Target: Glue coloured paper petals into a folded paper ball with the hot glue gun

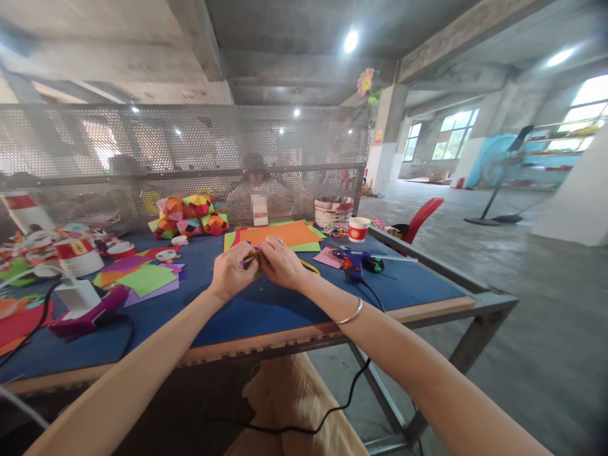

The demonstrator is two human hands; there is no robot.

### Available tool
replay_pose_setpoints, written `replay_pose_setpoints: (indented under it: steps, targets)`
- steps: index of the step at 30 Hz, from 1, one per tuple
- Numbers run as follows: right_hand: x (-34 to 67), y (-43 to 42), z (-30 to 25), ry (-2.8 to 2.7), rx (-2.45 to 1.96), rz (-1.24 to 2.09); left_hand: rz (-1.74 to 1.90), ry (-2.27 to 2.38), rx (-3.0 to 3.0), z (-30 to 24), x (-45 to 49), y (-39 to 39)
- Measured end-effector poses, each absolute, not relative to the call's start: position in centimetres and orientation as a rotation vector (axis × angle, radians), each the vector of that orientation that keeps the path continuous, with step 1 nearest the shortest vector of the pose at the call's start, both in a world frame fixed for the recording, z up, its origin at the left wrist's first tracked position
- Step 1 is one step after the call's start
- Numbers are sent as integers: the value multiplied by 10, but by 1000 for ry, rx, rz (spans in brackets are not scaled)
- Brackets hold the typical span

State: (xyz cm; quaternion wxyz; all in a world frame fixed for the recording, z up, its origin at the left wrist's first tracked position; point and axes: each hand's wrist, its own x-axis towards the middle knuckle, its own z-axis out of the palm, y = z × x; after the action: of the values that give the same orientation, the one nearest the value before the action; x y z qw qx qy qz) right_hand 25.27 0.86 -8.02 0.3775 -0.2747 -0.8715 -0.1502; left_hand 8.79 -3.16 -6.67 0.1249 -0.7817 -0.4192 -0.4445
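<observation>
Over the blue-topped table [266, 310], my left hand [232, 272] and my right hand [284, 265] meet in front of me. Both are closed in a pinch on a small piece of purple and green paper [247, 259], mostly hidden by the fingers. Just beyond them lies a stack of coloured sheets [289, 234], orange on top. Something yellow and curved [310, 266] lies beside my right hand. Further right, a blue glue gun [354, 261] rests near a pink paper piece [327, 258].
A paper cup [359, 229] and a basket [333, 215] stand at the back right. Folded paper balls [190, 216] sit at the back left. Loose squares [147, 278], a purple power strip [90, 311] and cords are on the left. A mesh screen [199, 139] stands behind, with people beyond.
</observation>
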Motion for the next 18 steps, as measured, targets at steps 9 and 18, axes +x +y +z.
replay_pose_setpoints:
  steps: [9, 18]
  targets:
    - [254, 9, -80, -2206, -736, -273, -1427, -1219, -2258, -67, 87, -29]
    - [253, 13, -82, -2056, -733, 115, -1830, -1579, -2120, -64, 77, -19]
